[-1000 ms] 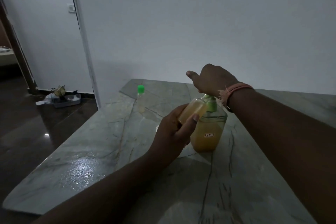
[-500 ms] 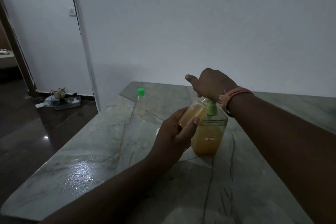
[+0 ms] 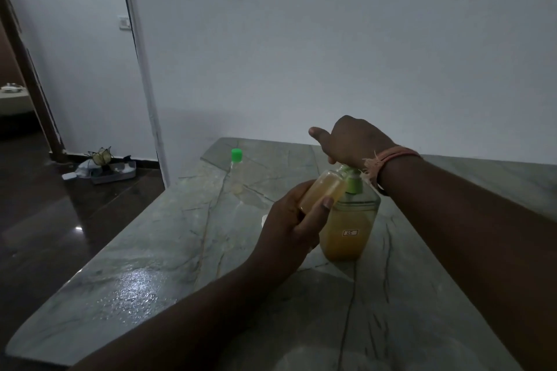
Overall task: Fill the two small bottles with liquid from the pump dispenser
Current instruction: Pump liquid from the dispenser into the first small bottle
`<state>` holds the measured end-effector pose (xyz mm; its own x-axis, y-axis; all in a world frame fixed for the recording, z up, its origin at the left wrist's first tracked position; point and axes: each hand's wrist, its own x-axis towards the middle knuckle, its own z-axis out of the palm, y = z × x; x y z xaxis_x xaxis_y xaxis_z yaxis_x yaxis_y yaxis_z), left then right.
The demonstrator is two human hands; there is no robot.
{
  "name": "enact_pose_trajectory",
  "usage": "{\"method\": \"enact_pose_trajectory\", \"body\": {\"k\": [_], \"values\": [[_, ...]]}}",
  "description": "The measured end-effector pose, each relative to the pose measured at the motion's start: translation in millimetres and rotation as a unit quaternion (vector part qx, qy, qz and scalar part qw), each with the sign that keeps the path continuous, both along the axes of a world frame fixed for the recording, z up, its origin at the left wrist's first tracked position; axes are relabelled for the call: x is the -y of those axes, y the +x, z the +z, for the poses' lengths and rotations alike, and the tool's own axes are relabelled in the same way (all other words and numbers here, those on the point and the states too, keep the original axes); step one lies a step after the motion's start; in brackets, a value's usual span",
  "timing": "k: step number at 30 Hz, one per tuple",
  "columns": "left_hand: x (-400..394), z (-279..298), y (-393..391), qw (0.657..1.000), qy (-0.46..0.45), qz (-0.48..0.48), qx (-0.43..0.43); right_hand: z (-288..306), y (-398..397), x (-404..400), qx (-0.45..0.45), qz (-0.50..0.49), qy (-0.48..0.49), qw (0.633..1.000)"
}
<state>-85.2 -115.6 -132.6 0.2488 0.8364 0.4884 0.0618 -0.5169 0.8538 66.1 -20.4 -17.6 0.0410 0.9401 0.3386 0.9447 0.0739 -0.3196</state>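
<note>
At the frame's centre, on a grey-green veined stone desk (image 3: 168,250) before a white wall (image 3: 301,39), the pump dispenser (image 3: 346,229), half full of amber liquid and wearing a small unreadable label (image 3: 350,232), is standing while the right hand (image 3: 352,141) is pressing on its green pump, the left hand (image 3: 289,220) is gripping a tilted small bottle (image 3: 324,190) of amber liquid at the nozzle, and a green-capped bottle (image 3: 236,172) is standing apart, further back.

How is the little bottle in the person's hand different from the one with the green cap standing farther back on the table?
The held small bottle is tilted against the pump dispenser, gripped by the left hand; the green-capped bottle stands upright and untouched on the table. The held one looks full of amber liquid; the capped one looks nearly empty. The held bottle shows no cap. Both are small and clear.
</note>
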Motion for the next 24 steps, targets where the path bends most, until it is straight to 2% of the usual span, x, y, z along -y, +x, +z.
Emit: {"method": "enact_pose_trajectory", "body": {"k": [3,12,16,24], "values": [[-2.6,-1.7,-0.3,1.0,0.003,-0.001,0.005,-5.1,2.7,0.6,-0.032,-0.005,0.003,0.999],[1.7,-0.4,-1.3,1.0,0.011,-0.008,0.005,2.3,2.5,-0.7,0.009,-0.003,-0.03,1.0],[-1.6,0.5,-1.3,1.0,0.013,-0.015,0.01,-4.4,1.8,-3.4,-0.013,-0.019,-0.013,1.0],[2.5,1.5,-1.5,1.0,0.015,-0.001,0.0,2.0,-1.9,-0.1,0.018,0.001,-0.038,0.999]]}}
